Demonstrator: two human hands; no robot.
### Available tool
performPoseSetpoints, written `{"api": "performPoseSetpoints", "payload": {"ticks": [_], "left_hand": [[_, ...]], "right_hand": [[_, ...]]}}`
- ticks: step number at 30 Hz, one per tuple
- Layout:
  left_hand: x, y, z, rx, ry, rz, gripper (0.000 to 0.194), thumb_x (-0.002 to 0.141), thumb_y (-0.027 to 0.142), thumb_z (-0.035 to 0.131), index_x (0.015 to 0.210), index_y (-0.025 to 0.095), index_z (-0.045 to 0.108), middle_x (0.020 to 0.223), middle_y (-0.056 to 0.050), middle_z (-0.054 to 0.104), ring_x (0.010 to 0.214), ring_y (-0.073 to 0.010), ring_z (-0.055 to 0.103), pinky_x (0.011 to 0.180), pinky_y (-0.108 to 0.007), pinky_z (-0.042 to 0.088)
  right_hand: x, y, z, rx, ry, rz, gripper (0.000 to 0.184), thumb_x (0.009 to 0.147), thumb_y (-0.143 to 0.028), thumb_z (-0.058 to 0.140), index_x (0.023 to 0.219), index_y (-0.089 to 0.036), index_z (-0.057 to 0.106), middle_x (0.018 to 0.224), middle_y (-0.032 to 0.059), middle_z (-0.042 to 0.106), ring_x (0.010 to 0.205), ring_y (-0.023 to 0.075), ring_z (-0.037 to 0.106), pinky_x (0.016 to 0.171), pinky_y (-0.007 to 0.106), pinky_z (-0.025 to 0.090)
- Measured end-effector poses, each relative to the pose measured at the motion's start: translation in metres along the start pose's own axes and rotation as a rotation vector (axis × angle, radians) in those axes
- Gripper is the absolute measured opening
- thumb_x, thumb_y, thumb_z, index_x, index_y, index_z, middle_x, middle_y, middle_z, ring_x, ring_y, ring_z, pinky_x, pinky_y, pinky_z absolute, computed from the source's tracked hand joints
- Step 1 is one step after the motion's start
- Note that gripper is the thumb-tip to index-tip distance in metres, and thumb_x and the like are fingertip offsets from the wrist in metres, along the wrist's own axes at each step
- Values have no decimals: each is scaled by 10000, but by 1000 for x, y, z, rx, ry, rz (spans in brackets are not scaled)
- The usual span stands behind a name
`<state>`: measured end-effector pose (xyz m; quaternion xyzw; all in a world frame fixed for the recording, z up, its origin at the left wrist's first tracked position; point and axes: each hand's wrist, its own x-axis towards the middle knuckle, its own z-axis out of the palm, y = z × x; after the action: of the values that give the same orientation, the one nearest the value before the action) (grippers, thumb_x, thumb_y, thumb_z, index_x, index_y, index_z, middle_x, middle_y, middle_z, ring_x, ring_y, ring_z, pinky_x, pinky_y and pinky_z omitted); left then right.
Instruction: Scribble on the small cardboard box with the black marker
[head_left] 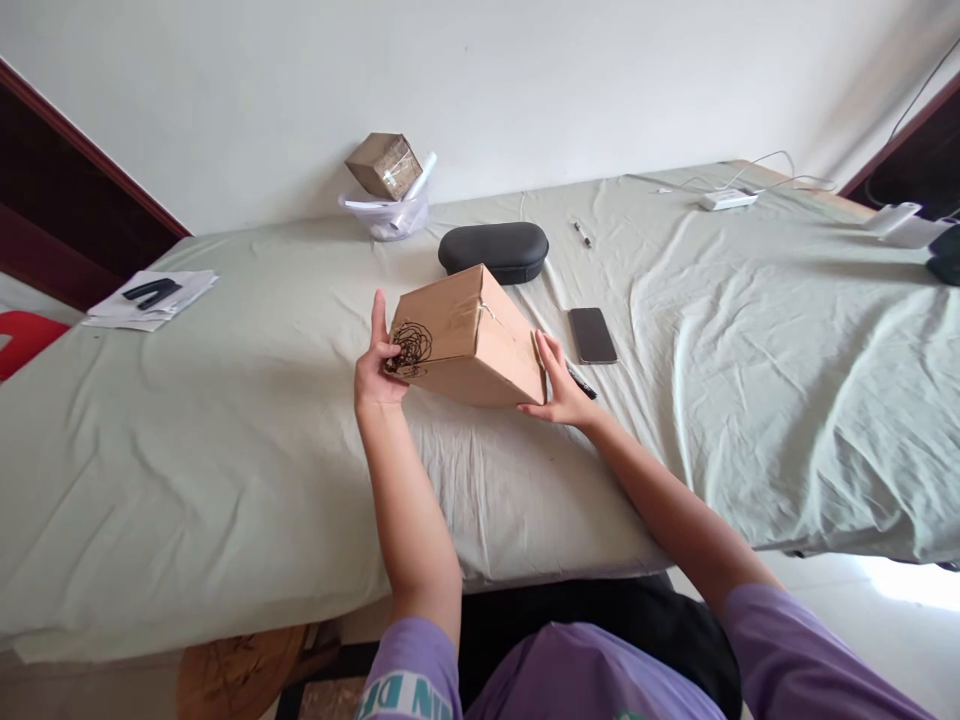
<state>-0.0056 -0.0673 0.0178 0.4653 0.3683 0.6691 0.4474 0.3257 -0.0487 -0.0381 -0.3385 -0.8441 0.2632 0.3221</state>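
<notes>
A brown cardboard box (472,335) with a black scribble on its near-left face rests on the pale green sheet (225,430). My left hand (377,365) grips the box's left end, thumb on the scribbled face and fingers raised behind it. My right hand (561,385) lies flat against the box's right end with its fingers straight. A black marker (581,381) lies just behind my right hand, partly hidden by it.
A dark phone (592,335) lies right of the box and a black oval case (493,250) lies behind it. At the wall stands a plastic bag (386,215) with a small box (383,165). Papers with a stapler (151,293) lie far left; a pen (583,234) and a charger (726,199) lie far right.
</notes>
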Motion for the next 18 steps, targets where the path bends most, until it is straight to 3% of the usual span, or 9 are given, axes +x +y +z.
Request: {"api": "performPoseSetpoints", "payload": {"ticks": [4,6,9,13,16,18], "left_hand": [[-7,14,-10,19,-42,79,1006,736,576,781,1665,517,402,1659,37,587,1542,-325,573,1107,-477,625],[-13,20,-11,79,-140,123,1143,678,662,872,1684,544,344,1744,42,483,1623,-359,474,1135,-511,615],[-18,22,-9,91,-244,171,1274,604,642,986,1683,570,313,1820,65,343,1672,-382,392,1204,-535,583],[-17,22,-4,72,-246,157,1247,616,586,1023,1664,575,347,1815,25,365,1645,-387,439,1192,-536,601],[-22,39,-4,207,-326,85,1256,653,490,1031,1695,514,331,1869,-15,217,1709,-445,281,1134,-548,634],[-31,56,-2,363,-385,37,1319,604,453,1060,1711,447,343,1854,-74,257,1701,-500,260,1118,-594,635]], "right_hand": [[14,-34,-19,63,222,-55,1388,828,-921,553,1765,-163,-135,1791,240,220,1698,356,254,1360,575,273],[23,-56,-34,66,291,-14,1264,908,-852,491,1734,-257,-258,1825,175,212,1680,329,311,1309,571,366],[38,-84,-55,117,395,96,1163,954,-863,314,1705,-258,-335,1791,188,319,1619,353,423,1228,582,450],[50,-91,-79,139,400,171,1362,728,-1076,21,1763,-217,-193,1718,207,432,1530,422,528,1173,609,502],[49,-84,-90,132,444,75,1562,578,-1174,201,1783,-220,-81,1738,196,411,1563,460,484,1182,630,514],[45,-82,-94,144,468,-38,1577,571,-1167,352,1785,-234,-24,1770,176,372,1625,456,406,1247,622,472]]}}
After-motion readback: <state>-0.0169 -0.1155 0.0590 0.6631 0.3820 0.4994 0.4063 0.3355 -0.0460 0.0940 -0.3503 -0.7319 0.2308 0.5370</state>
